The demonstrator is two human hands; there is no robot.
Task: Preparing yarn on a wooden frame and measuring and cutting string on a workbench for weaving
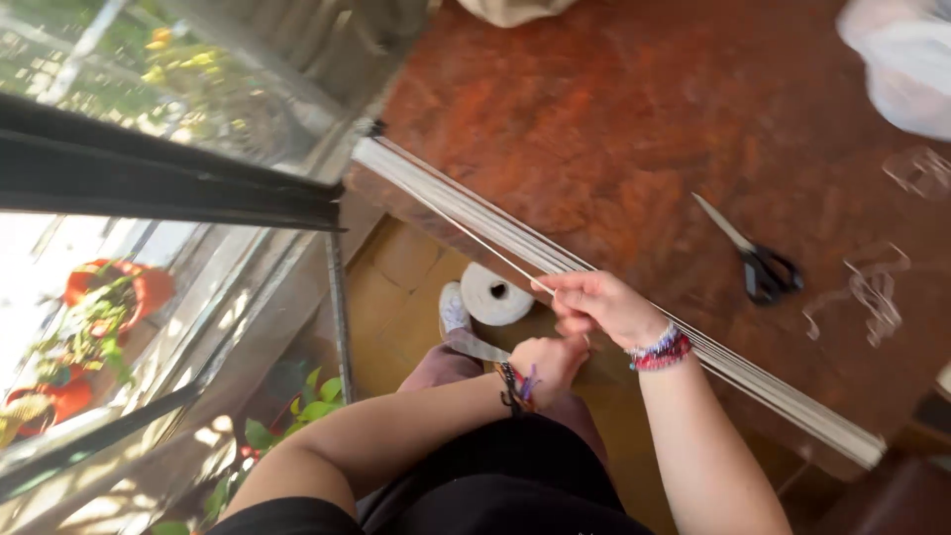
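A reddish-brown wooden tabletop (614, 129) fills the upper right of the head view, with a window and its dark frame (168, 178) on the left. Through the glass show green leaves and orange flower pots (119, 287). Below the table edge lies a tan tiled floor (396, 287).

Along the near edge of the tabletop runs a bundle of long, thin pale rods (475, 213), stretching from the upper left corner of the table down to the lower right, where its end juts past the edge. The right hand (599, 305) rests on this bundle about midway along it, fingers closed in a pinch on a single thin strand (466, 243) that lifts away from the bundle toward the upper left. Beaded bracelets circle that wrist. The left hand (548, 365) sits just below and beside the right one, curled shut into a loose fist under the table edge; what it grips cannot be told. A dark band with a purple bit wraps its wrist.

On the floor, just beside the hands, stands a roll of white cord (495, 294), and a white shoe (454, 309) touches it on the left. A pair of black-handled scissors (753, 260) lies on the tabletop, well apart to the right. Clear plastic scraps (872, 292) lie further right, and a white bag (906, 64) sits blurred at the top right corner.
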